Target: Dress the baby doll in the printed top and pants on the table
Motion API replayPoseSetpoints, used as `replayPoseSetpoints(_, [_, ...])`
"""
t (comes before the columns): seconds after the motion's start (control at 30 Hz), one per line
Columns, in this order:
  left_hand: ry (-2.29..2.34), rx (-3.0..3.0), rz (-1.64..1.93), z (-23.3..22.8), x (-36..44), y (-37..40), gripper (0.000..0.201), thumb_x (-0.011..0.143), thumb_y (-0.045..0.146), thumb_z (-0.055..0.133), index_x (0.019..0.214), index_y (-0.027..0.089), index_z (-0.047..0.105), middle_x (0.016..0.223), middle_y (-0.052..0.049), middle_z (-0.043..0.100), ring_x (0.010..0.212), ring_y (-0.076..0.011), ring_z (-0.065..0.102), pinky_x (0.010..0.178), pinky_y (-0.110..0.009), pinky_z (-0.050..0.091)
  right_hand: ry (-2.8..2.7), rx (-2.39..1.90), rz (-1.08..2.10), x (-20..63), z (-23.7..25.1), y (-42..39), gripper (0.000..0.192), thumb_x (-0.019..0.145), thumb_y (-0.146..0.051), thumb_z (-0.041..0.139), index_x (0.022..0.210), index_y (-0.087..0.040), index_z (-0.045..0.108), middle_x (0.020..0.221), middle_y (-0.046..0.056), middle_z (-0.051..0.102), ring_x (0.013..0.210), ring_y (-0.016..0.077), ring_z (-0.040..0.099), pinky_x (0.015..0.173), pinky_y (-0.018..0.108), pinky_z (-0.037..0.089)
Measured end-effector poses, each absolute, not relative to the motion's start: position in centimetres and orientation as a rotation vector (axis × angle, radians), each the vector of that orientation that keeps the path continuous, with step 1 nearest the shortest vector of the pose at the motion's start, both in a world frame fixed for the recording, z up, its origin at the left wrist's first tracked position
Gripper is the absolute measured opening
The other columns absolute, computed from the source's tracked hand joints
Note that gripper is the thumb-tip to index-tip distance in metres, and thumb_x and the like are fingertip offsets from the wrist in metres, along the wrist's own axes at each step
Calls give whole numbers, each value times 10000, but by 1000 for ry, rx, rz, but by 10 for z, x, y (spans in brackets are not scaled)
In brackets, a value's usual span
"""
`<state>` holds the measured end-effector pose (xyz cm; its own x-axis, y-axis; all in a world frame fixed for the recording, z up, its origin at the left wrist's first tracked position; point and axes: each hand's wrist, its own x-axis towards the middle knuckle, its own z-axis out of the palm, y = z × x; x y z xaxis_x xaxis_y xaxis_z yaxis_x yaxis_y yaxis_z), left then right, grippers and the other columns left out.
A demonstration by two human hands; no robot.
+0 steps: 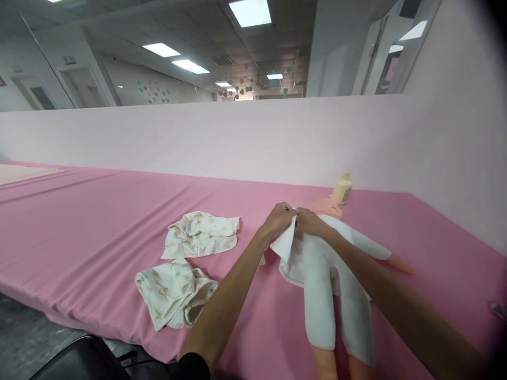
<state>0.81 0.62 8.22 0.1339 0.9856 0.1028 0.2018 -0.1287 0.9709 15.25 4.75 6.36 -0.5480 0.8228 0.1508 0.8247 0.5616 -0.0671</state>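
chair: dark seat edge [79, 361] at bottom left, nearest the camera, below the table edge.
table: long surface under a pink cloth [79, 221], wrinkled along the near edge.
near garment: small printed baby garment [174, 295], crumpled, near the front edge, left of the left forearm.
far garment: second printed garment [202, 235], lying flatter, just behind the first one.
doll: baby doll [328, 279] on its back in a white one-piece suit, legs toward the camera, bare feet showing, one arm stretched out to the right.
left hand: left hand [279, 217] pinched shut on the white suit flap at the doll's chest, flap lifted.
right hand: right hand [309, 220] touching the left, fingers closed on the same flap edge.
bottle: cream-coloured bottle [341, 188] upright behind the doll's head, against the pale wall [237, 140].
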Motion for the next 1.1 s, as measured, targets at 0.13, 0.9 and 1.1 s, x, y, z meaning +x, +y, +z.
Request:
replayPoseSetpoints(0.13, [1147, 1564, 992, 75, 10, 9, 207, 805, 363, 659, 799, 190, 546, 618, 13, 480, 510, -95, 397, 512, -245, 327, -2584, -1265, 127, 164, 68, 59, 448, 869, -176, 433, 1298, -189, 560, 1251, 88, 651, 1097, 233, 609, 886, 314, 474])
replayPoseSetpoints(0.9, [1784, 2484, 313, 99, 42, -37, 253, 912, 294, 377, 1090, 180, 516, 1089, -135, 617, 1034, -317, 591, 819, -423, 460, -2038, -1503, -70, 249, 61, -9, 283, 984, -309, 368, 1066, -197, 614, 1127, 77, 674, 1042, 208, 592, 867, 300, 408])
replayPoseSetpoints(1.1, [979, 2907, 359, 84, 148, 4, 340, 930, 296, 431, 1225, 158, 532, 1279, -116, 577, 1205, -260, 533, 995, -378, 428, -1239, -1798, 337, 369, 29, -73, 221, 873, -316, 518, 687, -201, 555, 765, 39, 660, 707, 180, 582, 641, 295, 413])
